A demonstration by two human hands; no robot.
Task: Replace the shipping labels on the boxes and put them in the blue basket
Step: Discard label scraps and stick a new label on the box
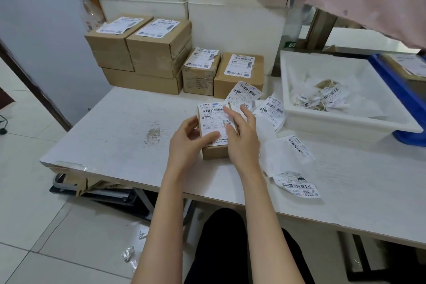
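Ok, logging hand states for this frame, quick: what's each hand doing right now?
Left hand: grips the left side of the small box, thumb on its label.
Right hand: open, fingers flat on the label.

The white shipping label (215, 120) on the small brown cardboard box (214, 151) reads "EMS" in blue and "052 052 A17 11" below its barcode. A loose white label (245, 94) behind it reads "052 052 A17 112". Other print is too small to read.
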